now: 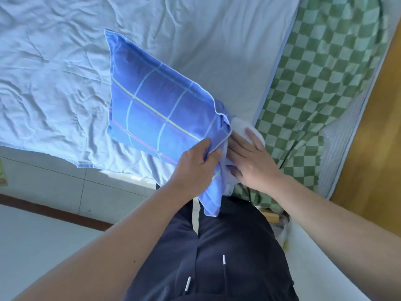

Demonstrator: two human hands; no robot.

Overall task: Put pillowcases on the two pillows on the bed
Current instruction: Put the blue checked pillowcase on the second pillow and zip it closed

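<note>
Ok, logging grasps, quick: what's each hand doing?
Left hand: grips the blue pillowcase at its opening.
Right hand: fingers straight, pressing the white pillow in.

Both bare forearms reach forward from the lower corners and meet at the open end of the blue pillowcase [160, 103]. The left hand [195, 164] pinches its edge, thumb on top and fingers curled beneath. Just beside it, the right hand [251, 159] lies flat, fingers straight, pressing toward that opening.
</note>
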